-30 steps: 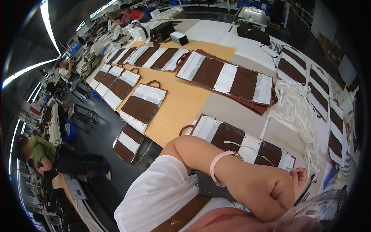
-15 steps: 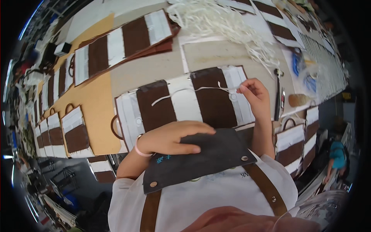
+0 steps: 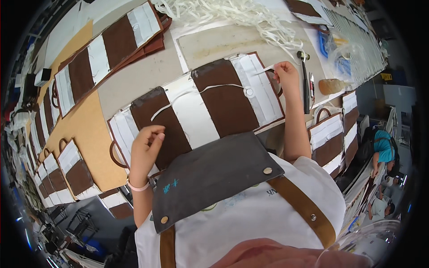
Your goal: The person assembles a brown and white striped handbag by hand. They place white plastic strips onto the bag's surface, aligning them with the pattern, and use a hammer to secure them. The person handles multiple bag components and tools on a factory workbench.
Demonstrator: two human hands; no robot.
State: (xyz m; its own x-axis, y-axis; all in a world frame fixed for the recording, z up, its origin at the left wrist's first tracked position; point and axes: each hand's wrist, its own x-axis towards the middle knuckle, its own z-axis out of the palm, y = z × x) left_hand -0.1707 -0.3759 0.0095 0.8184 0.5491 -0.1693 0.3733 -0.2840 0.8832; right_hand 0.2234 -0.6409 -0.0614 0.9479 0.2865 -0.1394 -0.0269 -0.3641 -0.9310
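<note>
A long bag panel (image 3: 196, 116) lies before me, striped brown and white with a handle at each end. Near its right end, my right hand (image 3: 286, 76) pinches a narrow white strip (image 3: 267, 69). Another length of thin white strip (image 3: 214, 86) curves across the panel's middle; I cannot tell whether the two are joined. Over the panel's left part hovers my left hand (image 3: 147, 145), fingers bent, thumb and forefinger slightly apart, nothing visible in them. A pink band (image 3: 139, 187) circles that wrist. My dark grey apron (image 3: 214, 174) covers part of the panel's near edge.
A tangle of white strips (image 3: 232, 18) lies beyond the panel. More striped panels (image 3: 107, 49) are stacked at the far left, with handled pieces (image 3: 76, 165) along the near-left edge. A black-handled tool (image 3: 305, 85) and an amber bottle (image 3: 330, 86) lie right. A person in teal (image 3: 384, 147) is farther right.
My left hand has swung leftward from over the apron to the panel's left part. My right hand remains pinched by the panel's right end, with a shorter strip showing at it. The whole view has shifted.
</note>
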